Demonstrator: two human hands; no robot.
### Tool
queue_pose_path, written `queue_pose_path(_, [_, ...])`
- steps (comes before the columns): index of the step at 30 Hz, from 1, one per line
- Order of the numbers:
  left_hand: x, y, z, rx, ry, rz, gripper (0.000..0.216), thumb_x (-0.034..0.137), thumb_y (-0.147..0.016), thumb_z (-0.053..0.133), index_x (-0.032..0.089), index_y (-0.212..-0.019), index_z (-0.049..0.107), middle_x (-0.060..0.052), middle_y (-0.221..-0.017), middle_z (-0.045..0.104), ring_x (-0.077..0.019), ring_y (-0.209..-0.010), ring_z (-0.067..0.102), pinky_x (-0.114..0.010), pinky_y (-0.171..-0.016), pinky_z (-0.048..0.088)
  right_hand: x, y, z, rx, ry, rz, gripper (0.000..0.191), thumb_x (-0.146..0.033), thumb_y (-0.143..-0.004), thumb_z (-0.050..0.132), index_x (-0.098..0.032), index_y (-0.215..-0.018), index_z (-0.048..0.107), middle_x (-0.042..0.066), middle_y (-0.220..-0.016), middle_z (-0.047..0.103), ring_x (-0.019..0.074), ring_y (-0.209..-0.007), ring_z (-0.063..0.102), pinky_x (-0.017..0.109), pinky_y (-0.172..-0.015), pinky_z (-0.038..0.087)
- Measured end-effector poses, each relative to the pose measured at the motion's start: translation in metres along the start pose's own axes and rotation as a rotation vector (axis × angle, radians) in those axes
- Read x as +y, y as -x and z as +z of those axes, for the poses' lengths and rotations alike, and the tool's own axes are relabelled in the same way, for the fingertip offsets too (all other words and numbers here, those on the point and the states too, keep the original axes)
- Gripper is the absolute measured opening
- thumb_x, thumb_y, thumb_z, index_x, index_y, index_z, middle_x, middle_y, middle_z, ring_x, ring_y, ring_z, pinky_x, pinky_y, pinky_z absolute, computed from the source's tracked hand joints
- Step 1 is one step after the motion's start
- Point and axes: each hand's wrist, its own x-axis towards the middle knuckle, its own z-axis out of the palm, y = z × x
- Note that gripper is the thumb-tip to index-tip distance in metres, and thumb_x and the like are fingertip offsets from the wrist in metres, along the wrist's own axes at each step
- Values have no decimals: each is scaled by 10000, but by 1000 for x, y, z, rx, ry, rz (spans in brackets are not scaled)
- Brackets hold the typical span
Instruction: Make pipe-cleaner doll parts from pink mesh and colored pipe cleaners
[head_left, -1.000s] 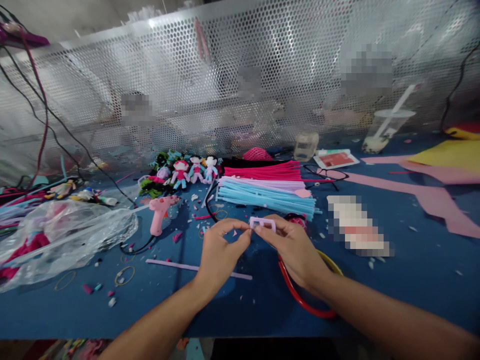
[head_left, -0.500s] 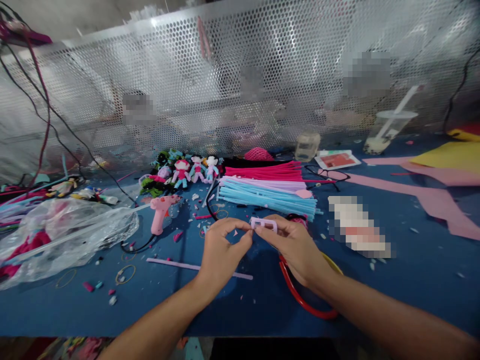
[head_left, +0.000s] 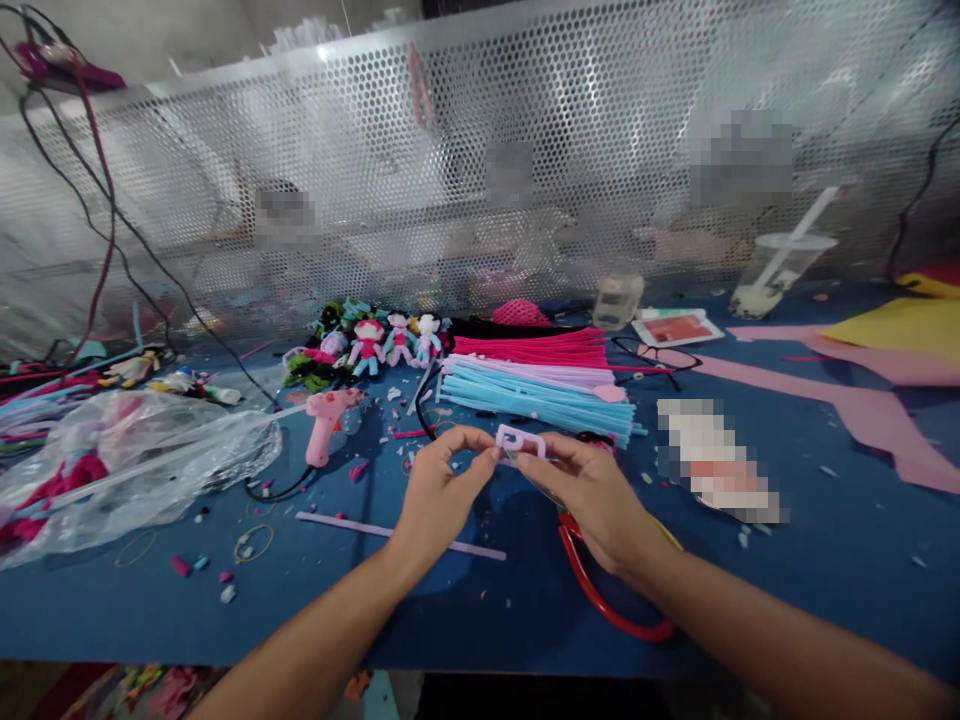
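Note:
A lilac pipe cleaner (head_left: 520,433), bent into a small squarish loop with an inward-turned end, is held between my two hands over the middle of the table. My left hand (head_left: 441,492) pinches its left side with thumb and forefinger. On the right side, the thumb and fingers of my right hand (head_left: 604,497) are closed on it as well. A straight lilac pipe cleaner (head_left: 341,522) lies on the table, passing behind my left wrist. Partly covered by my right hand is a tool with a red curved handle (head_left: 592,590).
Blue pipe cleaners (head_left: 536,395) and pink ones (head_left: 532,348) lie bundled beyond my hands. A pink glue gun (head_left: 322,425) and small dolls (head_left: 367,345) are to the left. Glasses (head_left: 667,357) and a drink cup (head_left: 784,270) stand right, before a perforated metal screen (head_left: 420,200).
The bent lilac pipe cleaner has been turned in my fingers, and its curled inner end shows more plainly. Both hands keep hold of it; the camera view has shifted slightly.

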Motion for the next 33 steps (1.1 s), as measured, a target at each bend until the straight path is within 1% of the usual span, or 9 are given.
queue_pose_path(3, [-1,0,1,7,13,-3,156,312,-809,567,182,-816,651,-18,-826,658,-152,-784,573,-254,-742,423,-1,-1,0,-12,-59,38,305,-414,-713,697,-174,-902,704,18,-757,630,142,-667,504,289,-631,377])
queue_pose_path(7, [-1,0,0,11,7,-14,169,332,-809,566,188,-840,648,-21,-833,649,-151,-756,565,-253,-715,425,-2,-1,0,-9,-29,30,268,-417,-722,692,-165,-813,698,-12,-633,547,107,-573,422,267,-555,322])
queue_pose_path(10, [-1,-2,-3,5,15,3,152,322,-823,546,191,-849,619,-18,-821,623,-147,-755,553,-243,-692,419,-2,-1,0,-27,-92,46,238,-404,-733,686,-167,-763,690,5,-683,583,111,-602,459,266,-584,351])
queue_pose_path(14, [-6,-8,-8,27,34,56,113,268,-841,509,180,-827,578,-8,-799,572,-118,-713,513,-216,-649,395,-1,-1,0,-28,-182,89,226,-390,-729,686,-174,-794,692,38,-761,632,148,-703,542,275,-639,410])
queue_pose_path(16, [-10,-12,-10,26,50,59,97,245,-832,506,174,-812,570,-2,-766,548,-110,-684,487,-207,-618,381,-1,-1,1,-45,-159,120,244,-407,-740,665,-167,-779,688,47,-782,635,145,-682,551,272,-613,409])
queue_pose_path(21, [-14,-17,-13,1,45,64,88,227,-808,517,170,-786,580,4,-722,541,-110,-653,477,-205,-586,368,1,-3,0,-31,-100,137,345,-505,-749,620,-166,-685,620,13,-677,563,113,-556,503,257,-522,358])
queue_pose_path(25, [-10,-14,-13,32,-3,114,75,200,-797,534,177,-773,601,-5,-750,587,-126,-710,523,-229,-662,394,4,-6,-3,11,-72,95,332,-506,-741,639,-175,-715,625,4,-680,553,101,-551,469,257,-527,342])
queue_pose_path(30, [-12,-11,-8,118,43,131,59,211,-796,560,174,-774,600,-16,-770,603,-136,-737,546,-250,-703,411,4,-6,-4,-5,-42,74,301,-453,-711,700,-189,-844,648,-12,-683,546,103,-589,453,252,-548,346])
queue_pose_path(33, [-15,-10,-5,105,111,101,55,228,-785,586,174,-780,595,-18,-768,605,-138,-736,548,-253,-703,416,3,-4,-1,-60,-5,83,327,-434,-710,709,-200,-934,667,13,-804,599,122,-677,485,250,-579,361])
